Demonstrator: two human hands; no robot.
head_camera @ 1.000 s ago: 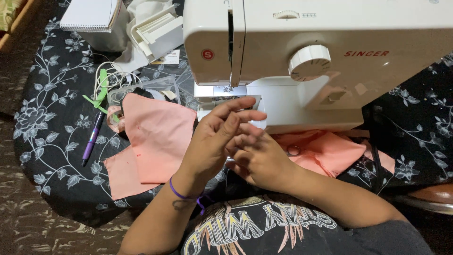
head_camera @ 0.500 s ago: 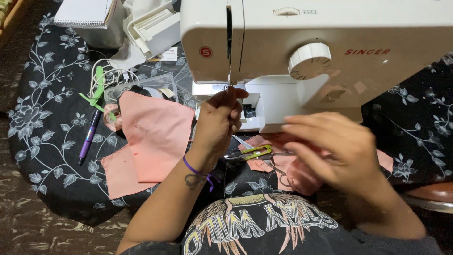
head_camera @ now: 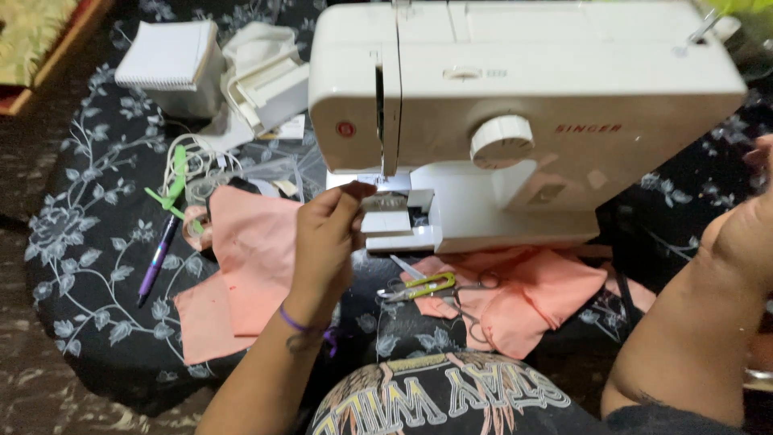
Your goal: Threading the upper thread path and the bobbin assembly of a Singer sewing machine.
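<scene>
Two bare hands in the head view, well apart. Left hand raised at the needle end of the white plastic sewing machine, fingertips pinched together just under the machine's head, beside the presser-foot area; too small to tell whether thread sits between them. A purple band circles that wrist. Right hand mostly cut off by the frame edge at 3 o'clock of the machine; only the forearm and a bit of the hand show, so I cannot tell whether it grips anything.

Machine stands at 12 o'clock on a black cloth with a grey floral print. A round white dial sits on the machine's front.

Salmon-pink fabric pieces lie flat at 9 o'clock of the left hand, partly under the wrist. More of the same pink fabric, rumpled, lies at 6 o'clock of the machine base. Small thread snips with yellow-green handles rest on the cloth at the left edge of that rumpled pile, near the left forearm.

A purple pen lies at 9 o'clock of the flat pink pieces. A white ribbed box sits at 10 o'clock of the machine, far side of the cloth.
</scene>
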